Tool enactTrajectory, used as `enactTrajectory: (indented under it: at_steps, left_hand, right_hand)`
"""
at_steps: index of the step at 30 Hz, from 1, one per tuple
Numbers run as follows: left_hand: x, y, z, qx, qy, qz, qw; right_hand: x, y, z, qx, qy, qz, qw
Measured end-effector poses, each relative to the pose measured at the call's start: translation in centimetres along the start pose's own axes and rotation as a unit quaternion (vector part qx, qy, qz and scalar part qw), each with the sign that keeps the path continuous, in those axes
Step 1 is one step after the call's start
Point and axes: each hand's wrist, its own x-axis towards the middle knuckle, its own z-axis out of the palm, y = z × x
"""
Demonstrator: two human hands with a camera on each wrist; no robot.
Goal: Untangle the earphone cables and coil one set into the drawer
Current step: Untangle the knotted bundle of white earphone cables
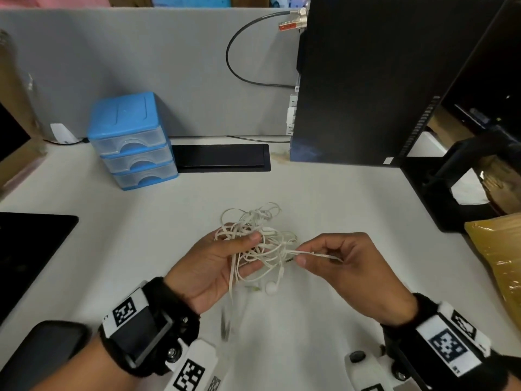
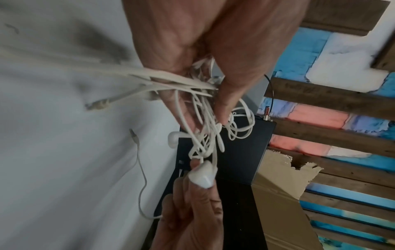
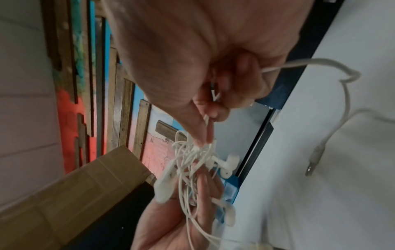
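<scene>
Holding a tangle of white earphone cables [image 1: 253, 241] above the white desk [image 1: 324, 193], left hand [image 1: 214, 266] curls thumb and fingers round the bundle; right hand [image 1: 346, 266] pinches one strand pulled sideways. Blue drawer unit [image 1: 132, 139] stands farther back, left, all drawers shut.

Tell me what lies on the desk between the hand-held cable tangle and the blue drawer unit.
Nothing: in the head view, bare white desk runs from the cable tangle in the left hand to the blue drawer unit.
</scene>
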Motion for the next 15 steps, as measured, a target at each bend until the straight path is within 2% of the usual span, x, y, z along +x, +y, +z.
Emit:
enactTrajectory:
  at_steps: [2,6,13,15]
  left_hand:
    - [0.03,-0.04,-0.10,-0.003,0.013,0.002,1.000]
    - [0.04,0.07,-0.06,-0.015,0.041,0.010,0.999]
    - [-0.26,0.57,0.14,-0.023,0.045,0.019,0.999]
    - [-0.41,0.73,0.19,-0.019,0.052,0.028,0.998]
  right_hand:
    - [0.03,0.23,-0.05,-0.030,0.001,0.006,1.000]
    - [-0.21,-0.20,0.23,-0.019,-0.014,-0.002,1.000]
    - [-0.69,-0.63,0.64,-0.013,-0.066,-0.024,0.997]
    - [-0.74,-0.56,0.81,0.000,-0.048,-0.039,0.998]
